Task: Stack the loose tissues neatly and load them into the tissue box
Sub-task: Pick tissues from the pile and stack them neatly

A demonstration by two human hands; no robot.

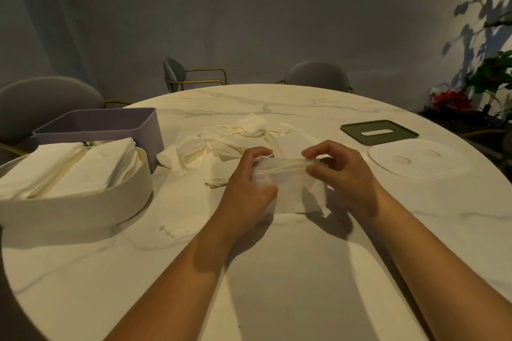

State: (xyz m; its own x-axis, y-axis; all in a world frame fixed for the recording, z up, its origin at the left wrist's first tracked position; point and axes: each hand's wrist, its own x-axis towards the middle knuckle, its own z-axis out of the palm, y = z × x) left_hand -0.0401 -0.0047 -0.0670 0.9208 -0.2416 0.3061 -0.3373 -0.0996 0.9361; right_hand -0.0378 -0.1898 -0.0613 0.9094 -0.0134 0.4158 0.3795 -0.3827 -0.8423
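Pinches the left end of a folded tissue [291, 188] with the left hand [249, 183], fingers curled round it. Grasps the right end with the right hand [343, 174], thumb and fingertips closed on the top fold. Holds it over the middle of the marble table [277, 271], just at 6 o'clock of the loose tissues [230, 144]. At 9 o'clock, shows a white tissue box [83, 202] filled with stacked tissues [69, 169], with a purple box [97, 122] just behind. At 2 o'clock, shows a green slotted lid [357, 130], and nearer 3 o'clock a white lid [415, 160] just beside it.
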